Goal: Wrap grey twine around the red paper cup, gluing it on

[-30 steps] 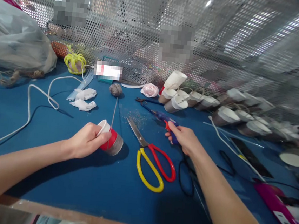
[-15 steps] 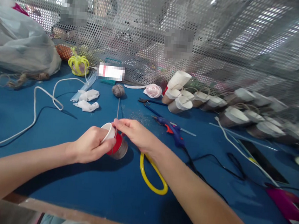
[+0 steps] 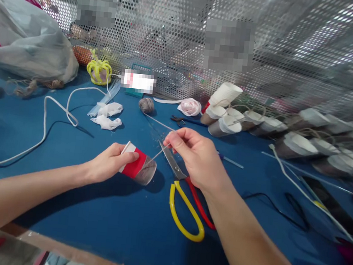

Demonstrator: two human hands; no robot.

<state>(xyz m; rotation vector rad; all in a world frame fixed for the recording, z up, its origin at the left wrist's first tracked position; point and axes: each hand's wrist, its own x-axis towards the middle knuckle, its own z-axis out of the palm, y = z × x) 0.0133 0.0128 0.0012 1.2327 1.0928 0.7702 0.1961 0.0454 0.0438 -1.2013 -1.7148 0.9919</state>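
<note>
A paper cup (image 3: pixel 136 163), red and white with grey yarn wound round its base end, lies tilted in my left hand (image 3: pixel 110 162). My left thumb presses on its red side and the other fingers are at the rim, partly hidden. Grey yarn (image 3: pixel 159 152) runs taut from the cup up to my right hand (image 3: pixel 193 153), which pinches it between thumb and fingers. From there the strand goes back to a grey yarn ball (image 3: pixel 146 105). Scissors (image 3: pixel 177 172) with one yellow and one red handle lie under and beside my right hand, blades slightly apart or shut, I cannot tell.
White scraps (image 3: pixel 107 115) and a white cable (image 3: pixel 44 124) lie at left. Several wrapped cups (image 3: pixel 225 127) stand at the right back, near a pink ribbon roll (image 3: pixel 189 107). A perforated metal screen (image 3: pixel 173 36) closes off the back. A plastic bag (image 3: pixel 29 39) sits far left.
My right hand has moved from the cup's rim out to the right, drawing the yarn with it. The cup has turned more sideways, and the scissors' blades and red handle now show.
</note>
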